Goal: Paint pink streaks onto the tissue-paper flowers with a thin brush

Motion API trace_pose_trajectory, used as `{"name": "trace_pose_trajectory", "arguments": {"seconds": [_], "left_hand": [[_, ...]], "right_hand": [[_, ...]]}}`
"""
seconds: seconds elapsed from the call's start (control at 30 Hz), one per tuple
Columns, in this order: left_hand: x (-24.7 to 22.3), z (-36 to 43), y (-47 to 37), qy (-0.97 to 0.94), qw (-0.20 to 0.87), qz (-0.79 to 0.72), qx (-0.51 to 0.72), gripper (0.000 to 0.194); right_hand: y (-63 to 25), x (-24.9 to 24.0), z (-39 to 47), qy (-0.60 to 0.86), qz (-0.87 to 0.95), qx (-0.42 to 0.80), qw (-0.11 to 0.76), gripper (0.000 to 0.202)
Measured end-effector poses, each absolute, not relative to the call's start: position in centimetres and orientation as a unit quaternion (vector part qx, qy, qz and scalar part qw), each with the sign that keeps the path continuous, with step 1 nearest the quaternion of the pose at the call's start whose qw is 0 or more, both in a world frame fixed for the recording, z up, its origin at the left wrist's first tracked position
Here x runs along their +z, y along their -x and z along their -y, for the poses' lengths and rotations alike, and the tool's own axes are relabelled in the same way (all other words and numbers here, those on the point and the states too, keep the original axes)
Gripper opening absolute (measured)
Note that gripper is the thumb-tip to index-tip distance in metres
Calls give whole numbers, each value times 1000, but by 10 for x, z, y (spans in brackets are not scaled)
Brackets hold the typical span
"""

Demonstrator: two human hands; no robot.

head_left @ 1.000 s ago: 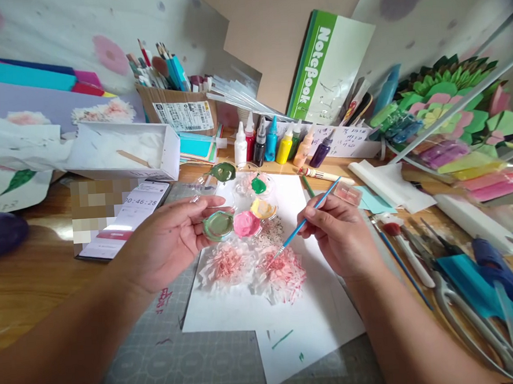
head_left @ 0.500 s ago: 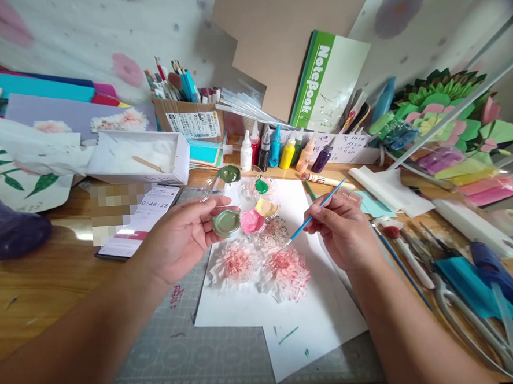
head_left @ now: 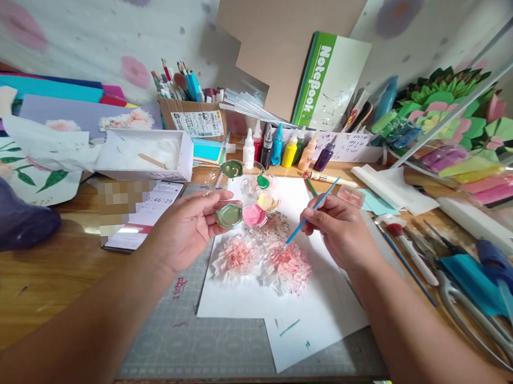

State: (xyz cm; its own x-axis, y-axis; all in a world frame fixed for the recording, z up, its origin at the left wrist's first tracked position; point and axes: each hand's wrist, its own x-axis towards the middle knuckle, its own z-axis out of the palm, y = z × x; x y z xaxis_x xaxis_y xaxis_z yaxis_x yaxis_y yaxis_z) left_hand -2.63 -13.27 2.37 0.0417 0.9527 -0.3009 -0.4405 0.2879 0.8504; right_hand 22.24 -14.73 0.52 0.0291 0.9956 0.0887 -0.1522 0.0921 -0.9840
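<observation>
Between the thumb and fingers of my left hand (head_left: 193, 228) is a clear plastic paint palette (head_left: 246, 188), its wells holding green, olive, pink and yellow paint. My right hand (head_left: 334, 225) is closed round a thin blue paintbrush (head_left: 313, 209). The brush slants down to the left, its tip at the pink-centred paper flower (head_left: 291, 268); whether it touches the petals I cannot tell. Beside that flower lies a second paper flower (head_left: 237, 260), white with a pink middle. A speckled flower (head_left: 272, 228) shows behind them, partly hidden by the palette. All three lie on white paper (head_left: 241, 303).
Under the paper is a grey cutting mat (head_left: 188, 347). Paint bottles (head_left: 289, 150) line the back. A phone (head_left: 153, 213) and a white box (head_left: 145, 155) are at left. Scissors (head_left: 468, 318), brushes and a blue glue gun (head_left: 502, 272) crowd the right.
The view has shifted slightly, so most things sit a little farther right. Both hands keep their holds, and the brush tip stays at the right-hand pink flower.
</observation>
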Motion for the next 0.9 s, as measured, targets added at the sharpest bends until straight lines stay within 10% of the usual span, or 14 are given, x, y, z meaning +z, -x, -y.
{"name": "trace_pose_trajectory", "arguments": {"seconds": [0.9], "left_hand": [[21,131,24,-305,650,-455,526,14]], "right_hand": [[-223,1,148,457,525,444,564,19]]}}
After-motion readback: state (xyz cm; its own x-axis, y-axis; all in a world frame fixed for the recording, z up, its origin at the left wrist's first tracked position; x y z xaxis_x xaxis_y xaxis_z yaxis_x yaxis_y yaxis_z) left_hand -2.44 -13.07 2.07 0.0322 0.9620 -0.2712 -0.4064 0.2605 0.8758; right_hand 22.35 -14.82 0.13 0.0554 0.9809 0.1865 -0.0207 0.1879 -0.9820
